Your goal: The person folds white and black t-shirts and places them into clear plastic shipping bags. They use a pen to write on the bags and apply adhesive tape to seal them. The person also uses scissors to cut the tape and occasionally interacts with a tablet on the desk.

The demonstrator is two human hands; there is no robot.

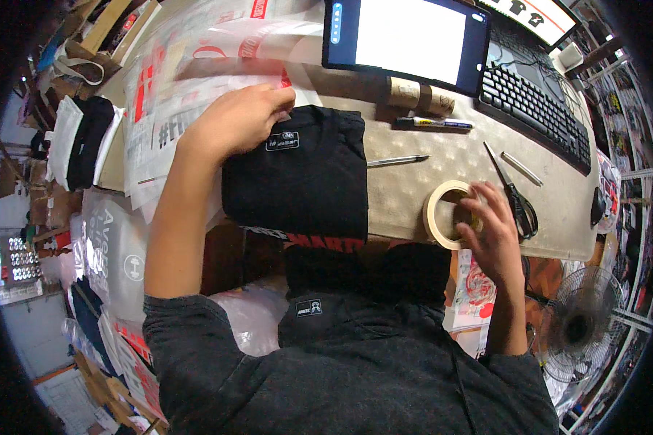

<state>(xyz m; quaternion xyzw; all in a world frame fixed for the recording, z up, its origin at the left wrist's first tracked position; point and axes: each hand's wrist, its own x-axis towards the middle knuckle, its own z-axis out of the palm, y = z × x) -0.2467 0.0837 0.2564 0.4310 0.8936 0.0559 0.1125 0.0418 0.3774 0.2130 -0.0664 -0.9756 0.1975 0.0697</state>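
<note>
A folded black T-shirt (pixel 294 174) lies at the table's near edge, its printed neck label facing up. My left hand (pixel 247 119) is at the shirt's upper left corner, with its fingers bent and pressed together. Whatever the fingertips pinch is hidden, though printed plastic bags (pixel 174 94) lie right beside and beyond them. A roll of masking tape (pixel 437 217) rests on the table to the right of the shirt. Over its right side hovers my right hand (pixel 495 228), fingers apart and curved; whether they touch the roll I cannot tell.
Black scissors (pixel 519 206), a silver pen (pixel 399 161), a marker (pixel 434 125) and a slim silver stick (pixel 522 168) lie on the table (pixel 406 188). Beyond stand a tablet (pixel 406 36) and a keyboard (pixel 533 109). A fan (pixel 580 326) stands at the lower right.
</note>
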